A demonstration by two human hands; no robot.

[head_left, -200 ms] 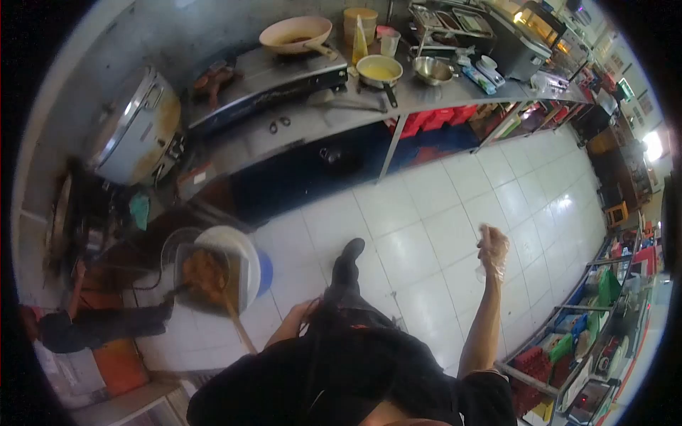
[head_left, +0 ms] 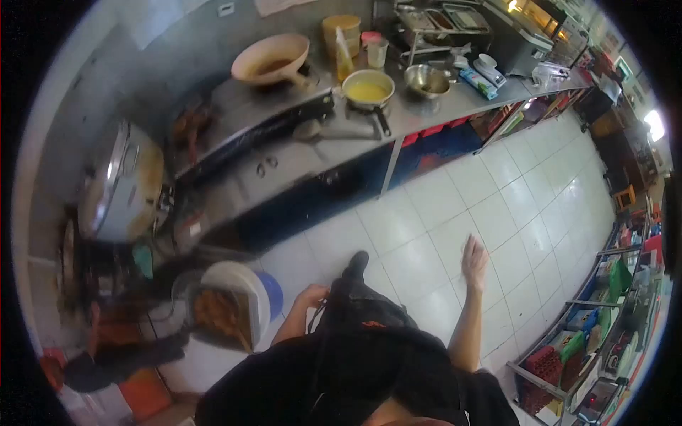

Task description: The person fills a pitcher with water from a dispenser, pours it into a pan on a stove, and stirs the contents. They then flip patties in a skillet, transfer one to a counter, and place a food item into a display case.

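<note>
My right hand (head_left: 474, 264) is out over the tiled floor on the right, its fingers stretched loosely forward and nothing visible in them. A thin clear glove seems to cover it. Low beside the dark apron (head_left: 355, 302) is my left hand (head_left: 310, 295), small and blurred, its fingertips partly hidden, so their grip is unclear. Left of it stand a white tub (head_left: 257, 284) and a tray of brown food (head_left: 222, 312).
Along the steel counter (head_left: 284, 153) are a pan (head_left: 270, 60), a pot of yellow liquid (head_left: 368, 90), a metal bowl (head_left: 428, 80) and a ladle (head_left: 309, 130). A large cooker (head_left: 128, 188) stands left. Someone's dark sleeve (head_left: 128, 358) shows lower left. Shelves (head_left: 568, 334) line the right.
The view has shifted, and the counter's pan and pot appear farther left. My right hand has gone from curled to stretched fingers. My left hand sits slightly higher in view.
</note>
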